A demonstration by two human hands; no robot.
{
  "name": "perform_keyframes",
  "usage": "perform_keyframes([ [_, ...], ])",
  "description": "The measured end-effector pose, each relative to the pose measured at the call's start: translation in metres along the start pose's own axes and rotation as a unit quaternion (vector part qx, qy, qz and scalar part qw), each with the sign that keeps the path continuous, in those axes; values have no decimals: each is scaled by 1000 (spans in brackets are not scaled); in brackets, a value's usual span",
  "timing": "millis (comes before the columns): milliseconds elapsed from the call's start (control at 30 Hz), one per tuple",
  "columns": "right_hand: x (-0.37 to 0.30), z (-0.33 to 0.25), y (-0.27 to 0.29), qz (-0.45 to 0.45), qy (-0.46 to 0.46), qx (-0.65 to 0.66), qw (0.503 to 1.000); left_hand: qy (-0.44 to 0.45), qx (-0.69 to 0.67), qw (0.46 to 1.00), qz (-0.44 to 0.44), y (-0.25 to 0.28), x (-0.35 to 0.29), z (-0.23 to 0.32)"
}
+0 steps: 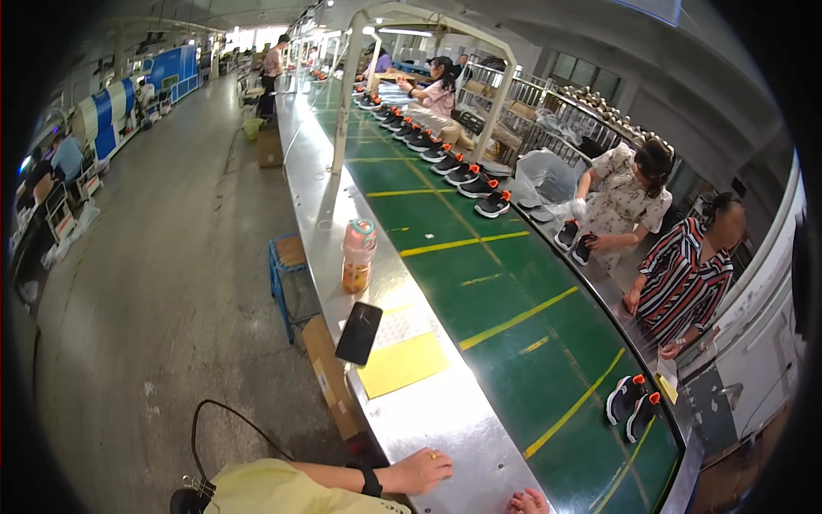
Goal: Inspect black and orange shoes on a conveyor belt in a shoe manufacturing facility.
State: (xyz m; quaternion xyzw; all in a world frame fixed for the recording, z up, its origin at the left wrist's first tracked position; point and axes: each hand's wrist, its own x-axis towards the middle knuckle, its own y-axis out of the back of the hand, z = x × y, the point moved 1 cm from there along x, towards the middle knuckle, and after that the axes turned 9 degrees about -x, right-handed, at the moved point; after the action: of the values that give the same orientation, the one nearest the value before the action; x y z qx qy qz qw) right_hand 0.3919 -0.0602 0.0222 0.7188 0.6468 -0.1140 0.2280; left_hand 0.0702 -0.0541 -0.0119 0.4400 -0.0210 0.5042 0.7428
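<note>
My left hand [419, 471], with a ring and a black wristband, rests on the metal ledge [411, 420] beside the conveyor. Its fingers are loosely bent and hold nothing. Only the fingers of my right hand [527, 502] show at the lower edge, slightly apart with no object visible in them; the rest is cut off. Ahead on the ledge lie a yellow sheet [402, 364] and a black phone [359, 333]. A pair of black sneakers with orange linings [634, 407] sits on the green belt [548, 377], to the right of both hands.
A drink bottle [358, 257] stands on the ledge beyond the phone. More sneakers [462, 174] line the belt's far side. Across it are two people, one handling black sneakers [575, 240]. A white frame [342, 103] arches over the belt. Left are a stool [289, 253] and cardboard [330, 377].
</note>
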Motion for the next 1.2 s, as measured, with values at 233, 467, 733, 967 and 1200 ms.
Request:
perform_keyframes([
  [233, -41, 1, -33, 47, 95, -103, 989, 11, 15, 1000, -4, -4, -5, 8],
  [467, -6, 41, -33, 141, 265, -340, 891, 3, 13, 1000, 8, -7, 2, 7],
  [733, 8, 71, -16, 108, 310, -367, 870, 23, -18, 999, -35, -9, 2, 10],
  [967, 2, 66, -16, 89, 289, -354, 885, 18, -32, 999, -16, -11, -2, 14],
  [1200, -10, 45, -25, 128, 300, -437, 838, 13, -24, 1000, 4, -10, 3, 11],
])
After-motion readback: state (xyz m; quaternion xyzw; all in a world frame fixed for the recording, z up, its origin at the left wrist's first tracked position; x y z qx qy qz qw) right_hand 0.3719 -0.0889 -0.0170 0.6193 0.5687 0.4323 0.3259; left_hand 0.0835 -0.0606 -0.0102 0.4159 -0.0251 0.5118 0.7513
